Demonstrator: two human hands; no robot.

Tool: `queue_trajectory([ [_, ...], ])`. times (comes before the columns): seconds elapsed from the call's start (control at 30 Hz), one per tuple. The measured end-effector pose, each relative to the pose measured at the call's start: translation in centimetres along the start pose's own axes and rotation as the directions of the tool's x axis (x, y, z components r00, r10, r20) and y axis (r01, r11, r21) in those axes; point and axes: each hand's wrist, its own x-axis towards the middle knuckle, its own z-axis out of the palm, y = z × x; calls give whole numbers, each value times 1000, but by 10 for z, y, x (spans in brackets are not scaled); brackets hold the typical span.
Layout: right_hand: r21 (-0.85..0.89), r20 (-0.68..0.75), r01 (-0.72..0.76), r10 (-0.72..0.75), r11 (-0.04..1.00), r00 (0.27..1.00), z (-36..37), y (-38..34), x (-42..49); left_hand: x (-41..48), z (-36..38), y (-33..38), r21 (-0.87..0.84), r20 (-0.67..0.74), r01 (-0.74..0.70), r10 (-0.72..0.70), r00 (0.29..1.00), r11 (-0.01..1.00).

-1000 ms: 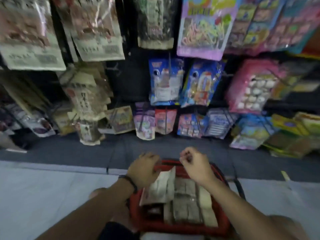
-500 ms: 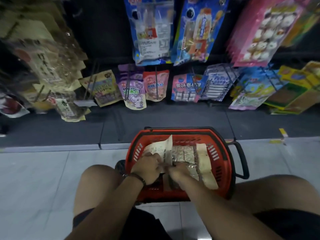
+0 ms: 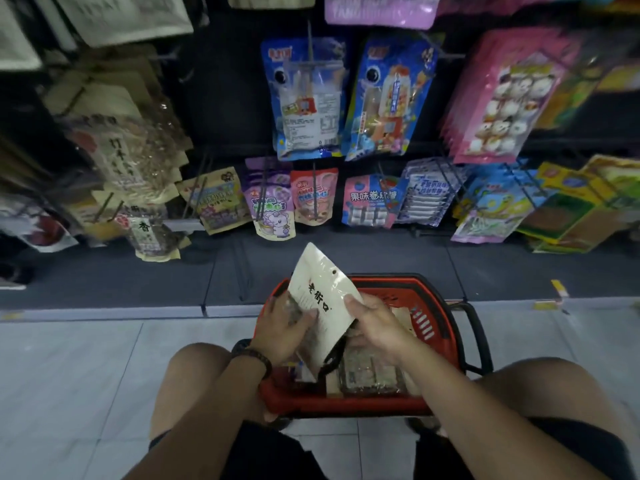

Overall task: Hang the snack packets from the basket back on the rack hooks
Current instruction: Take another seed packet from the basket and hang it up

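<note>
Watch the rack's left side first. The cream packets (image 3: pixel 131 157) that look like yours hang there, well apart from the basket (image 3: pixel 436 299). That means a long sideways reach from a crouch, which could unbalance you or drag the packet (image 3: pixel 320 299) across its neighbours. The hooks (image 3: pixel 313 183) are thin dark rods, hard to pick out against the dark panel. The hole (image 3: pixel 334 271) near the packet's top edge is small, so a missed thread would likely crumple or tear the film. That film looks slick, and releasing one hand too soon may let the packet fall.

Your left hand (image 3: pixel 287 329) is closed on the packet, fingers curled round its lower left edge. The packet stands tilted, top corner toward the rack, just above the basket. Your right hand (image 3: pixel 375 327) grips the lower right edge, thumb on the front. More packets (image 3: pixel 370 374) lie flat in the basket, which rests on the floor (image 3: pixel 69 375) between your knees.
</note>
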Motion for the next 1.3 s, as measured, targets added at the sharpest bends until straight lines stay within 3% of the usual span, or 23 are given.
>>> queue_trajectory([
  [0.07, -39, 15, 81, -81, 996, 997, -12, -23, -15, -4, -15, 19, -156, 29, 24, -20, 999, 987],
  [0.17, -87, 12, 211, -210, 974, 978, -32, -56, -28, -14, -41, 53, -354, 96, -24, 62, 993, 935],
  [0.37, -44, 69, 341, -338, 939, 939, -59, -126, -45, -30, -68, 92, -578, 156, -57, 178, 972, 814],
  [0.5, -34, 14, 384, -383, 923, 923, -61, -161, -57, -33, -69, 110, -692, 98, -65, 183, 978, 719],
  [0.63, 64, -135, 410, -399, 910, 907, -56, -170, -64, -40, -72, 137, -711, -121, -177, 129, 984, 681],
  [0.7, 123, -86, 389, -381, 913, 921, -60, -166, -65, -40, -79, 150, -740, -197, -197, 72, 978, 643],
  [0.77, 66, 37, 361, -364, 930, 931, -62, -162, -69, -40, -88, 162, -797, -215, -171, -8, 977, 579],
  [0.83, 20, 65, 371, -371, 929, 926, -58, -160, -71, -40, -98, 173, -825, -199, -135, -59, 978, 549],
  [0.97, 53, -11, 418, -418, 907, 908, -50, -172, -74, -41, -111, 191, -809, -199, -111, -91, 976, 577],
  [1.03, 52, -42, 428, -426, 902, 904, -49, -175, -70, -42, -116, 194, -692, -326, -137, -136, 936, 709],
  [1.07, 50, -70, 434, -431, 899, 900, -46, -176, -71, -43, -115, 195, -533, -464, -152, -138, 875, 833],
  [1.1, 12, -115, 454, -450, 891, 886, -41, -178, -71, -45, -113, 196, -341, -605, -167, -80, 792, 925],
  [1.13, -61, -162, 493, -495, 868, 853, -36, -180, -71, -51, -108, 201, -187, -693, -205, 19, 720, 961],
  [1.17, -174, -192, 545, -571, 820, 798, -29, -182, -73, -58, -101, 209, -97, -708, -268, 123, 696, 958],
  [1.2, -300, -202, 595, -659, 746, 725, -19, -185, -79, -61, -93, 216, -127, -650, -329, 172, 740, 936],
  [1.27, -557, -201, 593, -787, 582, 583, 3, -187, -96, -67, -86, 237, -416, -464, -362, 147, 874, 834],
  [1.3, -663, -192, 549, -825, 509, 532, 14, -188, -106, -64, -88, 242, -560, -427, -358, 110, 897, 747],
])
